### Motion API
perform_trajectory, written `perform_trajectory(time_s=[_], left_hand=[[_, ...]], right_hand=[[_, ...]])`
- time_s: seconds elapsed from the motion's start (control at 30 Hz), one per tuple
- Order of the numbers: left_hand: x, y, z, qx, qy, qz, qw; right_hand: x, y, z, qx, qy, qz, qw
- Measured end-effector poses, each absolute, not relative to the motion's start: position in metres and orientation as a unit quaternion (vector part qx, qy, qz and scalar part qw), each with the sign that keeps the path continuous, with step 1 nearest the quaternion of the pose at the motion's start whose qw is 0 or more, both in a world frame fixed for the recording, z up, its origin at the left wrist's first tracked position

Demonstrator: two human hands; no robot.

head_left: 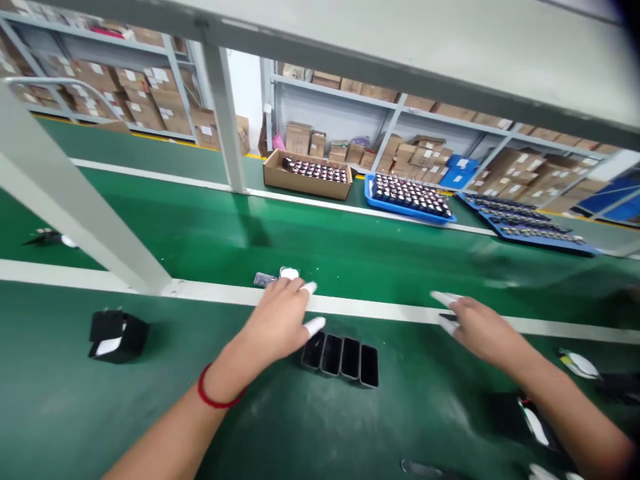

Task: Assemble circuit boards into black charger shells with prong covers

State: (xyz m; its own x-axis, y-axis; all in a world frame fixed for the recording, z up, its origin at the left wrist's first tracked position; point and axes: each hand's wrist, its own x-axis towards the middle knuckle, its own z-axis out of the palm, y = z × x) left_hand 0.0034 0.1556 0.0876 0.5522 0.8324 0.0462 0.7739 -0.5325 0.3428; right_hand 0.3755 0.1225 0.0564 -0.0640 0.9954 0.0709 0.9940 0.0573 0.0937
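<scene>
Your left hand [277, 323] reaches forward over the white rail [380, 310], fingers loosely spread and wearing white finger cots [315, 325], its tips touching or just short of a small circuit board [265, 279] and a white round part [289, 273] lying on the green belt just beyond them; whether you grip either, I cannot tell. Just right of that hand's thumb stands a row of four black open housings [341, 358]. Your right hand [480, 328] hovers over the rail well apart from the left, fingers extended, a small dark part [447, 317] at its fingertips; held or merely touched, I cannot tell. Far left of your left wrist sits a black charger body [117, 335].
</scene>
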Motion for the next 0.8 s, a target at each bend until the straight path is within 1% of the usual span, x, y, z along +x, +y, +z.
perform_trajectory(time_s=[0.1,0.17,0.27,0.37,0.5,0.6,0.7,0.8], left_hand=[[0.006,0.153,0.087,0.878,0.440,0.100,0.161],[0.020,0.138,0.077,0.900,0.382,0.101,0.186],[0.044,0.115,0.058,0.930,0.307,0.079,0.186],[0.057,0.107,0.045,0.942,0.288,0.053,0.164],[0.060,0.109,0.038,0.945,0.284,0.060,0.148],[0.060,0.110,0.035,0.947,0.281,0.077,0.137],[0.061,0.111,0.034,0.950,0.266,0.089,0.140],[0.061,0.110,0.037,0.949,0.255,0.099,0.156]], right_hand=[[0.308,0.152,0.059,0.635,0.772,-0.013,-0.012],[0.263,0.175,0.059,0.595,0.801,-0.058,-0.025],[0.209,0.206,0.055,0.542,0.831,-0.122,-0.039],[0.173,0.231,0.045,0.508,0.840,-0.182,-0.054],[0.154,0.255,0.027,0.497,0.819,-0.270,-0.097],[0.165,0.258,0.023,0.505,0.774,-0.336,-0.183],[0.197,0.235,0.035,0.503,0.692,-0.408,-0.319],[0.238,0.183,0.055,0.477,0.586,-0.464,-0.462]])
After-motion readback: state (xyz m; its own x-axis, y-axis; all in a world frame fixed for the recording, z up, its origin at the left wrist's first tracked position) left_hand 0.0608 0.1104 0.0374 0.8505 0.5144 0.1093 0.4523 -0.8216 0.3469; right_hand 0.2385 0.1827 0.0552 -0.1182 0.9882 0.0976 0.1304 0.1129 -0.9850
